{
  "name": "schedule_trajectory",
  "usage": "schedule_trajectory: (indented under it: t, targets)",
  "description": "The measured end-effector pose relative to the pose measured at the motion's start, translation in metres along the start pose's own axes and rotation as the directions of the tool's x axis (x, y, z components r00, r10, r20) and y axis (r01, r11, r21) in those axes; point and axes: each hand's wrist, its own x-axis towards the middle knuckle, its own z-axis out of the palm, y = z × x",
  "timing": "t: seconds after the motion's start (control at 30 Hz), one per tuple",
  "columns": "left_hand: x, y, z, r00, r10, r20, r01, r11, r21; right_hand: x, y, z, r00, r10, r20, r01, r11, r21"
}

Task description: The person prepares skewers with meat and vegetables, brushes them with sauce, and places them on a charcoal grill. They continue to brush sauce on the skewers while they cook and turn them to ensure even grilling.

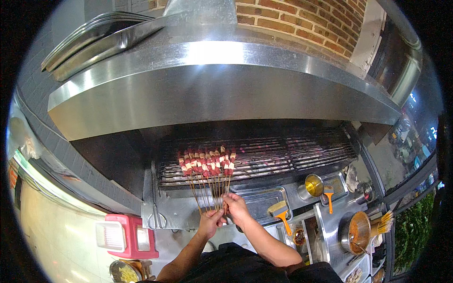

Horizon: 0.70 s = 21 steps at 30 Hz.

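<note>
Several thin skewers threaded with red meat and pale cubes [207, 162] lie side by side over the left part of a charcoal grill grate [262, 166]. Their bare stick ends point toward me, past the grill's front edge. My left hand [210, 223] pinches stick ends on the left and middle of the bunch. Just right of it and slightly farther forward, my right hand [234, 207] has its fingers closed around sticks at the right side. Both hands nearly touch each other. Pale coals glow faintly beneath the bars.
A steel hood [226, 92] overhangs the grill. Long scissors [155, 215] lie at the left. Rightward are a metal tray [253, 205] with an orange-handled brush [282, 214], a pot of yellow oil [313, 185], another brush [329, 198] and a bowl of reddish seasoning [358, 231]. A red stool [132, 237] stands lower left.
</note>
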Motion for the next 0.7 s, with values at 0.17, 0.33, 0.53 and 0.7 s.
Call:
schedule_trajectory:
  t: [0.17, 0.33, 0.53, 0.7]
  targets:
    - [0.001, -0.004, -0.007, 0.999, 0.021, -0.034, -0.022, 0.999, -0.032, -0.004, 0.0, 0.004, 0.999, 0.028, -0.016, -0.026, 0.995, 0.098]
    - [-0.005, -0.004, -0.005, 0.998, 0.056, -0.034, -0.058, 0.995, -0.078, 0.001, 0.009, 0.007, 0.995, 0.053, 0.085, -0.06, 0.995, 0.075]
    - [-0.007, 0.0, -0.008, 0.993, 0.113, -0.026, -0.112, 0.992, 0.052, 0.008, 0.016, 0.005, 0.991, 0.08, 0.111, -0.078, 0.997, -0.021]
    - [0.002, -0.009, -0.019, 0.986, 0.168, 0.003, -0.166, 0.972, 0.166, 0.009, 0.015, 0.007, 0.993, 0.065, 0.103, -0.058, 0.996, -0.069]
